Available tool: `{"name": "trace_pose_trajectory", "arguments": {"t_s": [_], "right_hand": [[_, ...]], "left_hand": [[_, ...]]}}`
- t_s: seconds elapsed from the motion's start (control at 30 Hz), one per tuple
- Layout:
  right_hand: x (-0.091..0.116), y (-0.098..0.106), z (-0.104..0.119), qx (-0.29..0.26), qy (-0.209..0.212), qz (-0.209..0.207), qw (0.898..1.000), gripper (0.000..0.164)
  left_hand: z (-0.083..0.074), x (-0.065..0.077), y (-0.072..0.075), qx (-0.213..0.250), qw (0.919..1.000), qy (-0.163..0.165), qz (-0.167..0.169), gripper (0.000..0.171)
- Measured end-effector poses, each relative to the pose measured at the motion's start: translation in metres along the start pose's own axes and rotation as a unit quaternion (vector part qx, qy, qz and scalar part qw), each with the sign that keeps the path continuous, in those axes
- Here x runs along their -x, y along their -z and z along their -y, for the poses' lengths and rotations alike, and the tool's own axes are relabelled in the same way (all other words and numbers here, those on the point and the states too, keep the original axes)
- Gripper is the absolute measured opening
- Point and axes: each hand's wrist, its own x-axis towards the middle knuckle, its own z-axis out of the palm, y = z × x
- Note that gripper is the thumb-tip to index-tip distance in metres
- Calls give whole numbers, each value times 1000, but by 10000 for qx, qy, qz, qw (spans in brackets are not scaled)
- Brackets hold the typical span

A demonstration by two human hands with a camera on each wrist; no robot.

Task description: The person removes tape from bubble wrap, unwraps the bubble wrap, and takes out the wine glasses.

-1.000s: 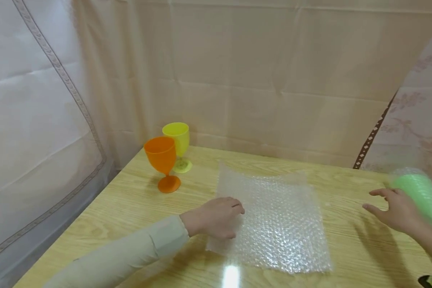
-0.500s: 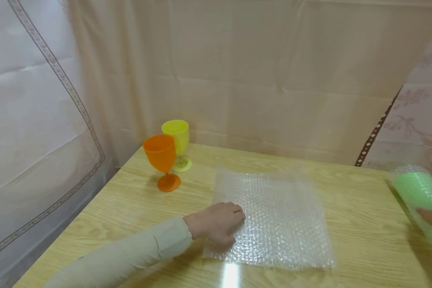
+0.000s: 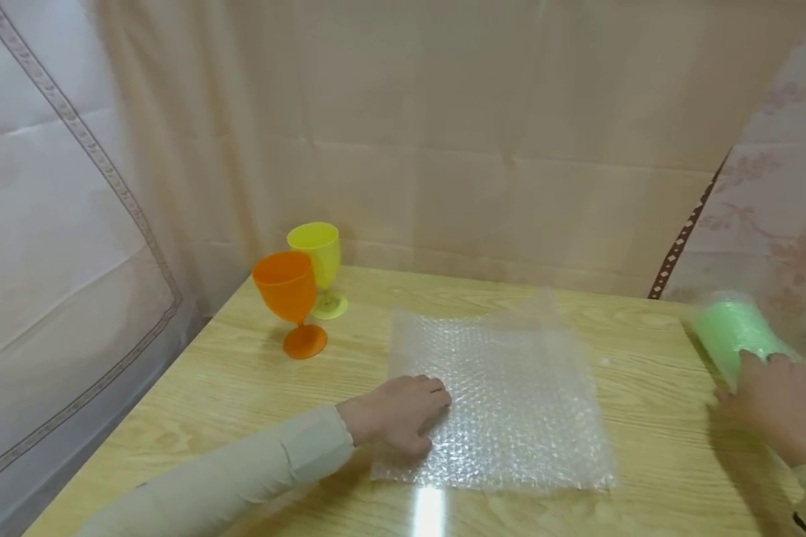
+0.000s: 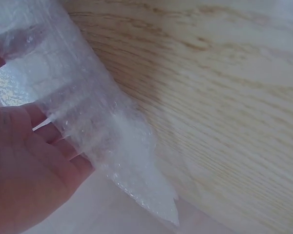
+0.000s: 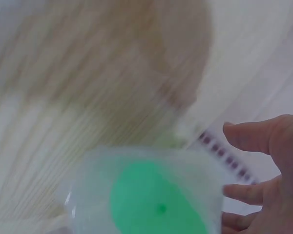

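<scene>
A transparent sheet of bubble wrap (image 3: 517, 418) lies on the wooden table. My left hand (image 3: 403, 414) rests on its left part with relaxed fingers. In the left wrist view, the wrap's curled edge (image 4: 122, 141) partly covers the fingers. At the table's right, my right hand (image 3: 775, 406) holds a green thing in bubble wrap (image 3: 735, 328), fingers over its top. The right wrist view shows its round green end (image 5: 151, 200) with a small dark dot; the thumb stands apart there, and the image is blurred. The green thing's exact kind is hidden by the wrap.
An orange goblet (image 3: 285, 298) and a yellow goblet (image 3: 321, 261) stand upright at the table's back left, the orange one partly in front. Beige curtains (image 3: 443, 149) hang behind the table. A pale cloth (image 3: 60, 246) hangs at the left.
My right hand has reached the green wrapped thing, taken hold of it and shifted it slightly leftward. The left hand has stayed on the bubble wrap sheet. The head view has turned slightly.
</scene>
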Motion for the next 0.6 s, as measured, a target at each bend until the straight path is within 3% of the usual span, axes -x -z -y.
{"name": "trace_pose_trajectory", "arguments": {"t_s": [0.07, 0.17, 0.3, 0.43, 0.5, 0.6], "right_hand": [[4, -1, 20, -11, 303, -190, 9994, 54], [9, -1, 48, -266, 738, -99, 9969, 45], [16, 4, 81, -645, 1172, 3, 9910, 48], [9, 16, 104, -1193, 1527, -772, 9780, 44], [0, 23, 106, -1352, 1493, -1063, 9737, 41], [-18, 32, 96, -1304, 1020, -748, 9834, 45]], "left_hand": [[1, 1, -1, -17, 10000, 23, -8, 59], [1, 1, -3, -37, 10000, 53, -2, 58], [1, 2, -5, -39, 10000, 75, 24, 59], [2, 7, -4, -37, 9998, 179, 21, 59], [3, 8, -4, -42, 9997, 224, 15, 59], [4, 9, -4, -72, 9996, 266, -7, 58]]}}
